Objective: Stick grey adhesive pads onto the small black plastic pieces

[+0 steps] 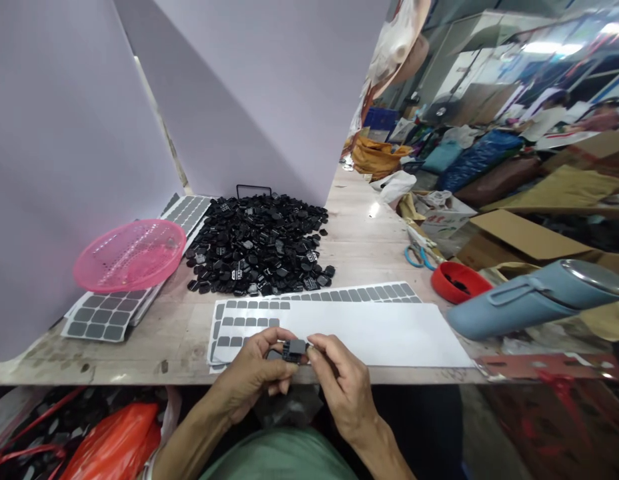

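1. The left hand [257, 363] is closed around a small black piece [287, 351] with a grey pad [298, 346] showing on top; this is the piece in work, between the two hands over the near edge of the surface [359, 247].
2. The right hand [342, 383] has its thumb and forefinger drawn narrow at the right end of that piece; whether they grip it or only touch it cannot be told.
3. Just beyond the hands lies a white sheet [379, 333], with grey pads in rows at its left end and the rest bare, so it is probably well used up.
4. Much seems left: a broad heap of loose black pieces [259, 247] lies farther beyond the hands, and more padded sheets [102, 317] lie to their left, partly under a pink basket [129, 260].
5. Whether the held piece is finished cannot be told.
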{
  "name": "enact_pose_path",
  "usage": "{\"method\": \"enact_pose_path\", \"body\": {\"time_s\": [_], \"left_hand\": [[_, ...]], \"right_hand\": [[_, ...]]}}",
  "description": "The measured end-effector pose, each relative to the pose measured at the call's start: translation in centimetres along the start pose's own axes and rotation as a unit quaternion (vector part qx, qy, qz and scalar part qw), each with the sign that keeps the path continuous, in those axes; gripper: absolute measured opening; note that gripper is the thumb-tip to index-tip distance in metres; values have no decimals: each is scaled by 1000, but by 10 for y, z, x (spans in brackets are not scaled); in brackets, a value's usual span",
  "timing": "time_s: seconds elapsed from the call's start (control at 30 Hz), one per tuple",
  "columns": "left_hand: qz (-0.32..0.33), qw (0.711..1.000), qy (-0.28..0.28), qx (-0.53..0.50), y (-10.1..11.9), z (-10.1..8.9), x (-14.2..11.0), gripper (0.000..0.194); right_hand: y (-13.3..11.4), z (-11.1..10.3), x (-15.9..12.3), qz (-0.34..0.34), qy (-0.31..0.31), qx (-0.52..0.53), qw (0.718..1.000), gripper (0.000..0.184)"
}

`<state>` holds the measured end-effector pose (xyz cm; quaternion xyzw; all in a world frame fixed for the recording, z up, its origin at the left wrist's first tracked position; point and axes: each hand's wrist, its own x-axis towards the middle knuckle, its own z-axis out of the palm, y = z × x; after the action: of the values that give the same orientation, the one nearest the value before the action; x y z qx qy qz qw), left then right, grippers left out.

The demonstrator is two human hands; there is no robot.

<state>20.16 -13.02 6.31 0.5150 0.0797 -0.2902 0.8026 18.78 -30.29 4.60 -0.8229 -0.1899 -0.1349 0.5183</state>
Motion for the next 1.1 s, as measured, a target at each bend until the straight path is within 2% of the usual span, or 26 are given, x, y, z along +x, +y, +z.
{"method": "enact_pose_path", "body": {"time_s": [0.3, 0.8, 0.97, 1.1], "left_hand": [[8, 1000, 6, 17, -4, 1, 4, 43], [18, 1000, 7, 11, -11, -5, 9, 42], [10, 1000, -3, -1, -9, -6, 10, 46], [15, 999, 17, 35, -14, -7, 15, 39]], "right_hand": [[1, 1, -4, -27, -32, -72, 997, 17], [2, 5, -1, -29, -46, -118, 992, 18], [2, 2, -1, -13, -73, -129, 989, 20], [2, 6, 0, -8, -94, -147, 985, 22]]}}
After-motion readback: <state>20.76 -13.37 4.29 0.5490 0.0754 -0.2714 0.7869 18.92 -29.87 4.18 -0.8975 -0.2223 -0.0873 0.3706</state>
